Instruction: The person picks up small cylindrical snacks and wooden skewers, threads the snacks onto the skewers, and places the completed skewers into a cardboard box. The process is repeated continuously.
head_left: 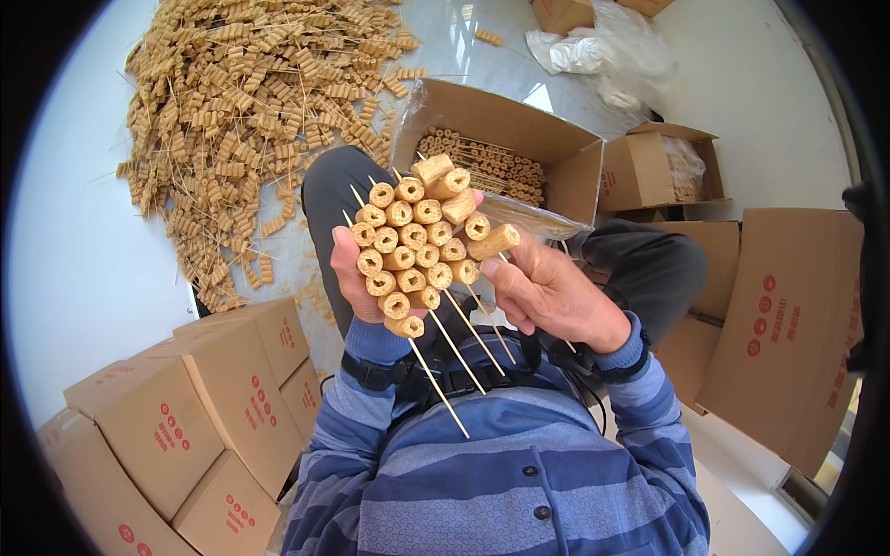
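My left hand (350, 269) is closed round a thick bundle of skewers (408, 250), each threaded with golden-brown, hollow spiral rolls. The round roll ends face up toward me, and several bare sticks point out at both sides. At the bundle's right side, my right hand (547, 287) pinches one skewer (494, 242) whose roll end lies against the others. Its bare stick runs down under my right palm. The fingers under the bundle are mostly hidden. Just beyond my hands stands an open cardboard box (565, 157) holding rows of similar skewers (491, 165).
A large heap of loose skewers (250, 102) covers the floor at the far left. Closed cartons (185, 408) are stacked at the near left. More cardboard boxes (779, 324) stand on the right, with a smaller open box (640, 171) and clear plastic bags (607, 51) behind.
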Demonstrator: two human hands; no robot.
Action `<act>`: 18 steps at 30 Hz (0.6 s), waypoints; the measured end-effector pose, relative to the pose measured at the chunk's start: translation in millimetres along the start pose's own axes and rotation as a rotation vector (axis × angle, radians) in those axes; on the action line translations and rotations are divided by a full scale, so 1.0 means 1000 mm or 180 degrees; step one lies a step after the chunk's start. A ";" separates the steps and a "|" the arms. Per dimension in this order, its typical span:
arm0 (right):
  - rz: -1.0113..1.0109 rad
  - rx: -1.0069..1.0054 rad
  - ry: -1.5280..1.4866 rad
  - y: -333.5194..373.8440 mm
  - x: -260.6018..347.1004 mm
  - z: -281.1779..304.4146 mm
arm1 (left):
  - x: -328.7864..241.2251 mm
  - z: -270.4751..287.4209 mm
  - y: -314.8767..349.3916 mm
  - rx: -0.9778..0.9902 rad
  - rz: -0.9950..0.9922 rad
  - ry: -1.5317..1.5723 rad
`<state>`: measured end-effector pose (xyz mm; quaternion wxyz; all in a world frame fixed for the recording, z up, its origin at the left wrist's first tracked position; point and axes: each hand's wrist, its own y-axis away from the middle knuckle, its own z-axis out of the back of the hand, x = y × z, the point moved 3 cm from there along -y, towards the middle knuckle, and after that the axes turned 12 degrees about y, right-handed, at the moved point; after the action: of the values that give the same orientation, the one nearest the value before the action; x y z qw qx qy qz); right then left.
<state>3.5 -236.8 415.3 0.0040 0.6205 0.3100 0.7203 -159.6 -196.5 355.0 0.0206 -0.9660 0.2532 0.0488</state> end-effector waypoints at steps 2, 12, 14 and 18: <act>-0.0202 -0.0007 -0.0105 0.000 -0.004 -0.003 | -0.001 0.001 -0.001 -0.0235 -0.0129 -0.0334; -0.0610 0.1064 -0.1386 0.001 -0.018 -0.002 | -0.011 0.004 0.007 0.0103 0.0140 0.0559; -0.0581 0.0876 -0.1195 0.000 -0.019 -0.003 | -0.013 0.009 0.010 0.0032 0.0087 0.0477; -0.0298 0.0165 -0.0103 -0.005 -0.020 -0.008 | -0.021 0.019 0.009 -0.0368 -0.0361 -0.0211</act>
<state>-1.1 -244.1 394.8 0.0267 0.6167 0.3572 0.7010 -183.7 -192.9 338.5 -0.0241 -0.9762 0.1940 0.0941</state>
